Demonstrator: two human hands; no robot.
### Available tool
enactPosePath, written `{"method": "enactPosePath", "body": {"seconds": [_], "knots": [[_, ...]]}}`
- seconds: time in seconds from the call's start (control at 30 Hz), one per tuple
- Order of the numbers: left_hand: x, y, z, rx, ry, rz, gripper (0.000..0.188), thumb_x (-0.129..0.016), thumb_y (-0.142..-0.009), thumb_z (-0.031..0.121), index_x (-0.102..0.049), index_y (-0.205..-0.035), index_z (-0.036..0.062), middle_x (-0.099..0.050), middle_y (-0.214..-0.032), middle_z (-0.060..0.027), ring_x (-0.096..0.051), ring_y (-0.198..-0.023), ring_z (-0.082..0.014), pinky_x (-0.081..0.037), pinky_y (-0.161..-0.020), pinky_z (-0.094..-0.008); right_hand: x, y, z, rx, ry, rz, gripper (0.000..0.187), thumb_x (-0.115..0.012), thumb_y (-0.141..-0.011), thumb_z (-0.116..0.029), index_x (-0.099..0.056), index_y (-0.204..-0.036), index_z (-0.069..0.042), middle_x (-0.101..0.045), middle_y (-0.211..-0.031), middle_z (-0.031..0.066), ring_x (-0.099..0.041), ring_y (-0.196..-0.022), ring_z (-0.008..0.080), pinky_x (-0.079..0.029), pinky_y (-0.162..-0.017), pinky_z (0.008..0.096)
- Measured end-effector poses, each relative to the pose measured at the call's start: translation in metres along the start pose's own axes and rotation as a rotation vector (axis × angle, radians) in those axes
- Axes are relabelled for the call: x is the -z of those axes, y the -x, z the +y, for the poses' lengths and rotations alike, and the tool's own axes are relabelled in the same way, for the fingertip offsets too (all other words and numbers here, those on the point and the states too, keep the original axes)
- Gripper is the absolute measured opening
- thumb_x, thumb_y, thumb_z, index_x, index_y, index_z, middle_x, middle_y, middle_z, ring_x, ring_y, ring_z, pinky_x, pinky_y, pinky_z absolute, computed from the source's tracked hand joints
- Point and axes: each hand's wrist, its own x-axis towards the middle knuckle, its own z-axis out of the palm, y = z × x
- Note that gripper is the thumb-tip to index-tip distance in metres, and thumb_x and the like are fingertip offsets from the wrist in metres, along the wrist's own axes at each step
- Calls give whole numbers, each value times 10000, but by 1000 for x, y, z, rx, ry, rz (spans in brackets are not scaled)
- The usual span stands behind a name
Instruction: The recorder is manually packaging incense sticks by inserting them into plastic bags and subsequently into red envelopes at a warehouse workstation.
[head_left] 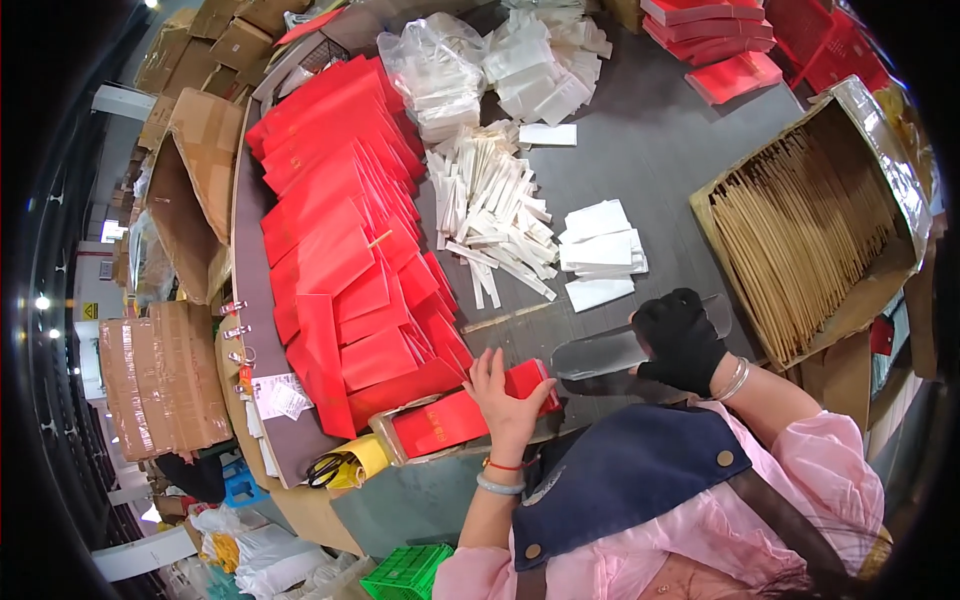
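Observation:
My left hand [505, 400] is bare and rests on a long, flat red paper packet [440, 424] at the table's near edge. Its thumb and fingers are spread across the red paper. In a black glove, my right hand [680, 340] is closed round a long clear plastic piece with a rounded end [600, 355]. That piece lies low over the dark table, just right of the packet. Beyond my left hand spreads a big heap of overlapping red paper bags [340, 240]. Small white folded papers [603, 250] lie ahead of my right hand.
White paper strips [490, 210] are heaped mid-table, with plastic-wrapped white bundles [435, 75] behind. A cardboard box of upright brown pieces [810, 230] stands at right. Red stacks [710, 40] sit far right. Black-handled scissors [325, 468] and a yellow item [365, 460] are at the near left edge.

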Motion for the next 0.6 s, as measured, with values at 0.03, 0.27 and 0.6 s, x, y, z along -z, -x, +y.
{"method": "enactPosePath", "body": {"seconds": [0.03,0.27,0.6], "knots": [[0,3,0,11,7,-9,871,-842,-644,447,-513,-1306,-15,-448,-1382,-179,-355,-1331,-357,-153,-1144,-538,0,1,-3,12,6,-43,652,-775,-631,-490,-611,-1093,-60,-607,-1032,100,-565,-997,299,-349,-977,443],[2,4,0,-2,22,-20,910,-840,-645,470,-482,-1329,-12,-450,-1374,-181,-341,-1338,-359,-140,-1145,-544,-15,-3,-5,57,-62,-99,693,-742,-652,-552,-611,-1099,-40,-601,-1056,126,-550,-1029,322,-345,-980,452],[-3,-89,18,-381,100,-57,506,-745,-749,127,-578,-1211,3,-572,-1221,-182,-504,-1175,-371,-406,-1004,-423,-45,-26,-13,211,-225,127,623,-750,-698,-426,-603,-1202,-90,-585,-1177,132,-523,-1132,332,-337,-1007,486]]}}
